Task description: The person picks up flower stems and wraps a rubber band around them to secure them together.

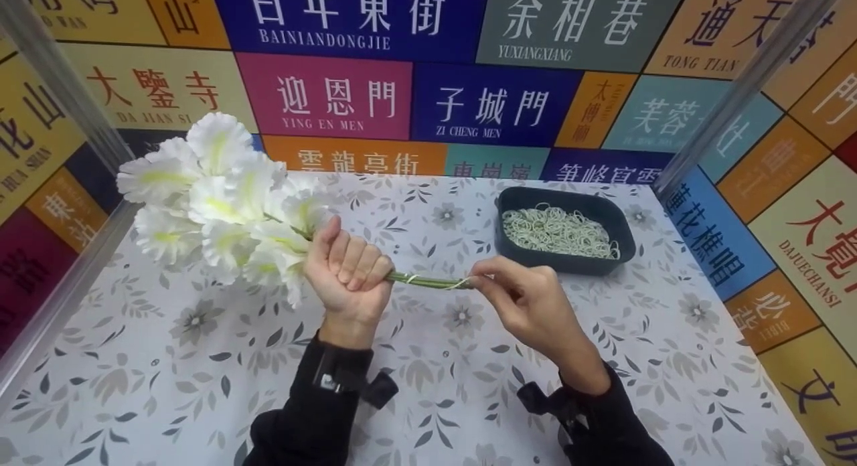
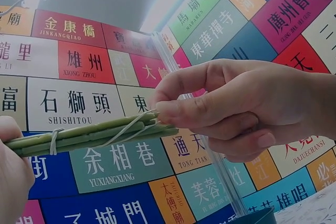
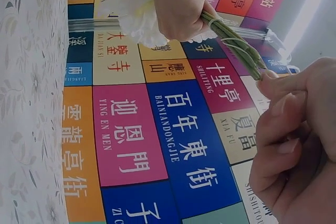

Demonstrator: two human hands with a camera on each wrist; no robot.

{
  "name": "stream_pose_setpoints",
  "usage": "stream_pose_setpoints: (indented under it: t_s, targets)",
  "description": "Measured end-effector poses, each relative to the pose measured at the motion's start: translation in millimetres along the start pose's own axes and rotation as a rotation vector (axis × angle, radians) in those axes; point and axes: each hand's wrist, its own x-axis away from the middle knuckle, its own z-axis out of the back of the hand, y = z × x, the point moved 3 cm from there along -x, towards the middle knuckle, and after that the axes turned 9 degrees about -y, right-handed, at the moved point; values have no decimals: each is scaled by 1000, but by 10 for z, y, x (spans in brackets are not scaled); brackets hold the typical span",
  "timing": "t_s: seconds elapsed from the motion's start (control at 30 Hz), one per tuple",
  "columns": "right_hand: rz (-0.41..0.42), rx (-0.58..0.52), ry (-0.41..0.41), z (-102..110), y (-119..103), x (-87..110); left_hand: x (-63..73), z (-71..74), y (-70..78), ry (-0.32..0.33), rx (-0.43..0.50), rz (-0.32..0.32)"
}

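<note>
My left hand point(image 1: 351, 275) grips a bunch of artificial white flowers point(image 1: 224, 201) by the stems, with the ruffled blooms out to the left. The green stems point(image 1: 435, 282) stick out to the right of the fist. A pale rubber band point(image 2: 54, 141) circles them close to the fist, and a strand of it stretches along the stems toward their cut ends. There my right hand point(image 1: 525, 305) pinches the strand between thumb and forefinger, right at the stem ends. In the right wrist view the other fingers of the right hand point(image 3: 294, 145) are curled in.
A dark green tub point(image 1: 566, 265) full of pale rubber bands point(image 1: 559, 231) stands at the back right of the table. The table wears a leaf-and-flower patterned cloth point(image 1: 428, 385). Panels with coloured place-name signs point(image 1: 325, 98) enclose the back and sides, with clear corner posts.
</note>
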Motion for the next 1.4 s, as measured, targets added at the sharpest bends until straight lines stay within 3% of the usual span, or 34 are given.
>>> stream_pose_setpoints:
  t_s: [0.23, 0.7, 1.23, 1.4]
  targets:
    - [-10, -12, -24, 0, 29, 12, 5, 21, -8, 23, -8, 31]
    - [61, -10, -47, -34, 10, -9, 15, 36, -45, 85, -31, 62]
    - [122, -118, -145, -131, -42, -1, 58, 31, -238, 9, 11, 205]
    - [102, -106, -118, -176, -37, 2, 65, 36, -267, 4, 20, 222]
